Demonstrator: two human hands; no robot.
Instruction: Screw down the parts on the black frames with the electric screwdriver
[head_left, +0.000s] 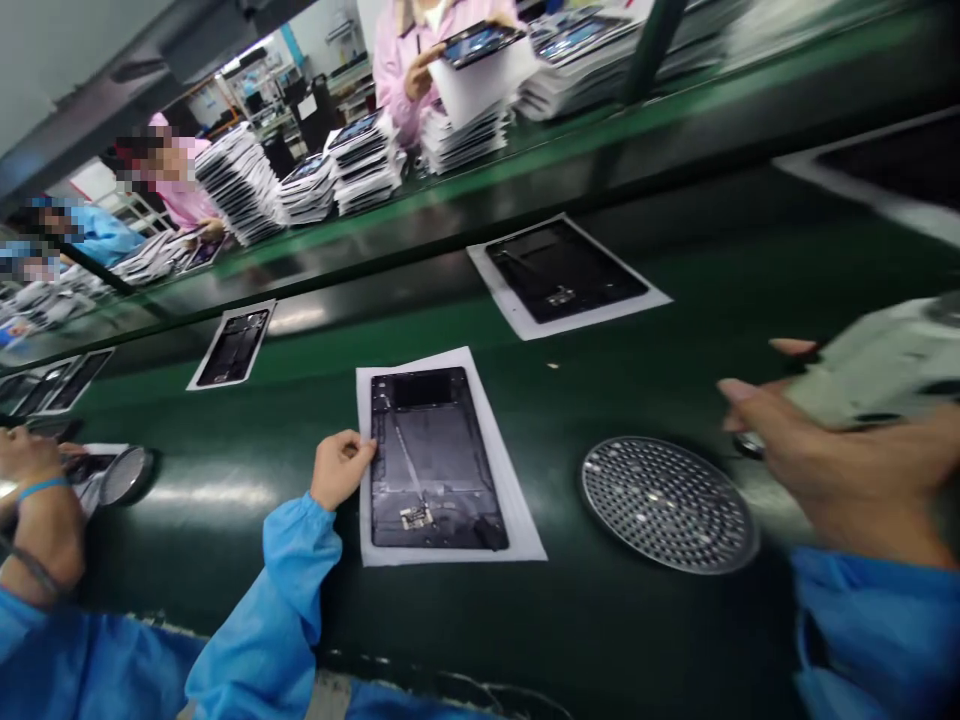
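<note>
In front of me an open tablet housing (439,440), dark inside with a ribbon cable and a small board near its lower edge, lies on a white sheet (519,535). My left hand (341,468) is closed, its fingers curled and the tips pinching the left edge of the housing. At the right, my right hand (847,480) is wrapped round a pale grey-green hand-held device (874,365), blurred and cut off by the frame edge; its exact kind does not show. Between the two lies a round metal plate (670,505) full of small holes.
More tablet housings on white sheets lie along the green belt (555,620), one beyond mine (566,270) and one to the left (234,345). A neighbour's hand (45,500) works at far left. Paper stacks (465,135) and co-workers are on the raised shelf's far side.
</note>
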